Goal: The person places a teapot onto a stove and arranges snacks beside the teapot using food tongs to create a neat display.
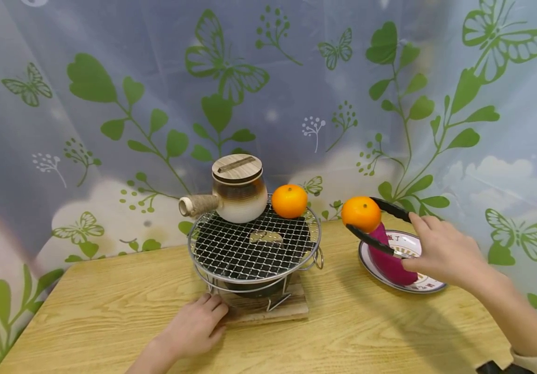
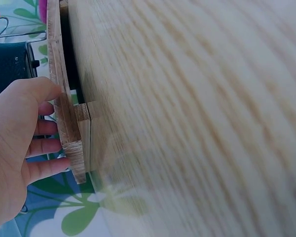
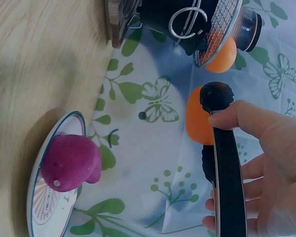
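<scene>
Round silver wire-mesh grill (image 1: pixel 235 257) sat mid-frame. Left hand (image 1: pixel 195 327) touched the brown wooden board (image 1: pixel 289 313) beneath; couldn't tell if pinching. Right hand (image 1: pixel 448 252), right of frame, gripped long black-and-silver tongs (image 3: pixel 229 182) pointing left; round orange citrus (image 1: pixel 361 214) between their arms, right of grill, nearer this hand.

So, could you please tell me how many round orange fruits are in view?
2. One round orange fruit sits on the round silver wire-mesh grill, beside the lidded brown-and-white pot; the second orange fruit is gripped by black tongs in the right hand. No others show.
</scene>
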The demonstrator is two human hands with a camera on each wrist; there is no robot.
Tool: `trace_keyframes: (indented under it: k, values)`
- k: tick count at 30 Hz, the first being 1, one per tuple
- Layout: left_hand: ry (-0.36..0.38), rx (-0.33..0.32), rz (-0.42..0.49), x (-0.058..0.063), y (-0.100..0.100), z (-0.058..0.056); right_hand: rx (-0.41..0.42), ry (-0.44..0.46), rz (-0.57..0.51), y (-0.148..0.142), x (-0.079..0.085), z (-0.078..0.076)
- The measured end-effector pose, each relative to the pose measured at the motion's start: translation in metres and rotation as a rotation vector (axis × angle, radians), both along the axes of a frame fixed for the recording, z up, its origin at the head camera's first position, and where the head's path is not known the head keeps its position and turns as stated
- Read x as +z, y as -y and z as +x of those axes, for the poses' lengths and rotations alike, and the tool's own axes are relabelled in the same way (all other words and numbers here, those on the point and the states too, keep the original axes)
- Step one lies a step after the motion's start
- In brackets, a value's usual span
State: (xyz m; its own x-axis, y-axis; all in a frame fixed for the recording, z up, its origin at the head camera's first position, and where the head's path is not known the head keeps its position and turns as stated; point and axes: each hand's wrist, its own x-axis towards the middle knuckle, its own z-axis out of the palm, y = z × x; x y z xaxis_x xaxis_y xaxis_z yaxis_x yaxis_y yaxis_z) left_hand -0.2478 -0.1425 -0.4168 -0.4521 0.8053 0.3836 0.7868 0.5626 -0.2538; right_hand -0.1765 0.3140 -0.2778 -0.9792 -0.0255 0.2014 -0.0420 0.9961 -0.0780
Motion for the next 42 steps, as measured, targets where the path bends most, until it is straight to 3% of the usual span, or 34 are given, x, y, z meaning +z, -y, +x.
trace_keyframes:
  k: [21,42]
  values:
    - [0.017,0.011,0.001,0.0,-0.001,-0.002,0.12,-0.085,-0.021,0.035,0.022,0.021]
    - [0.023,0.019,0.005,-0.002,0.0,-0.002,0.255,-0.084,0.003,0.066,0.034,0.01]
